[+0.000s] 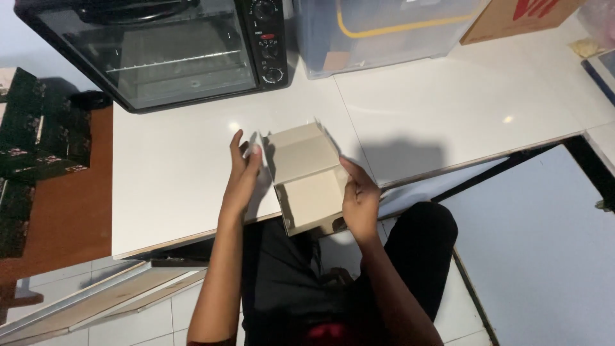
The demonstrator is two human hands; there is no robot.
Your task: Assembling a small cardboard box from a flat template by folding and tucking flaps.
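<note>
Both hands work a folded cardboard box (307, 179) at centre frame, on the near edge of the white table (448, 109). Left hand (243, 173) sits at the box's left side, fingers extended and fairly open, fingertips touching a small pale flap at the upper left corner; not a full grip, more a press or pinch. Right hand (360, 200) clasps the lower right edge, thumb over the top panel, fingers curled beneath.

Box: beige, flat panels, one crease across the middle, part-folded. Its lower end overhangs the table edge above the person's lap.

Surroundings: black toaster oven (173, 51) at upper left, glass door closed, knobs down its right side. Clear plastic storage bin (384, 32) at top centre, brown carton (512, 16) at upper right. Stack of dark patterned boxes (32, 128) at far left, on a brown surface. Tiled floor at bottom; a pale board (96, 298) leans at lower left.

Judgement on handling: the fold would go cleaner with the box slid fully onto the table, so the surface backs the crease. Right hand should hold the panel steady while the left runs along the flap's fold line, not its tip. Thin board will likely buckle if pushed off the crease. Even pressure from both sides keeps the corners square.
</note>
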